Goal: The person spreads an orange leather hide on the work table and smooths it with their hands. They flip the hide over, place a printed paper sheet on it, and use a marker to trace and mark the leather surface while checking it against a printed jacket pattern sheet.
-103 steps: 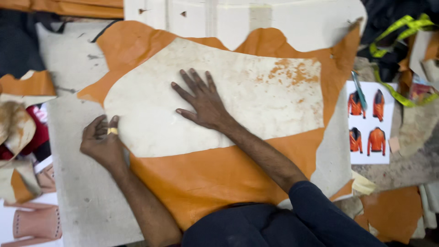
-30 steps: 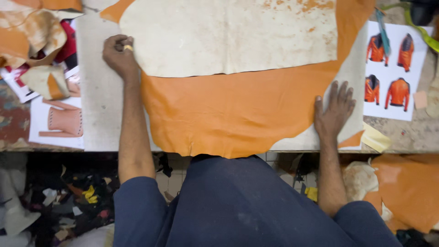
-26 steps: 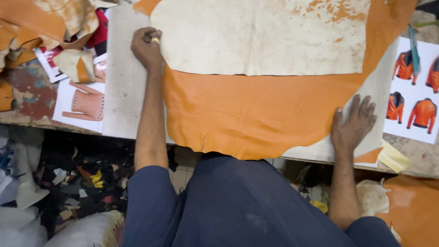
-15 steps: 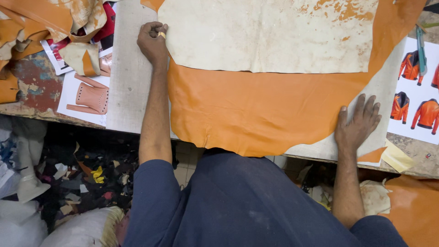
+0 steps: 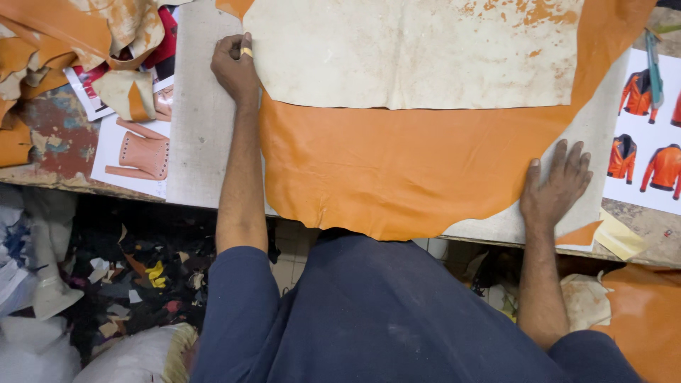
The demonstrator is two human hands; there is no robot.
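A large orange leather hide (image 5: pixel 404 167) lies spread on the grey worktable (image 5: pixel 198 135), its lower edge hanging over the table's front. On top of it lies a pale, stained pattern sheet (image 5: pixel 411 53). My left hand (image 5: pixel 234 64) is closed around a small yellow piece of marking chalk (image 5: pixel 246 51) at the sheet's left edge. My right hand (image 5: pixel 557 184) rests flat with fingers spread on the table, at the hide's lower right edge.
Printed sheets with orange jacket pictures (image 5: pixel 645 149) lie at the right, with a teal tool (image 5: pixel 654 64) on them. Leather scraps (image 5: pixel 64 42) and a bag picture (image 5: pixel 138 152) sit at the left. Offcuts litter the floor (image 5: pixel 135 276) below.
My right hand left the pale sheet's middle and came down to the hide's lower right edge. My left hand stayed at the sheet's left edge. The view dropped toward my body.
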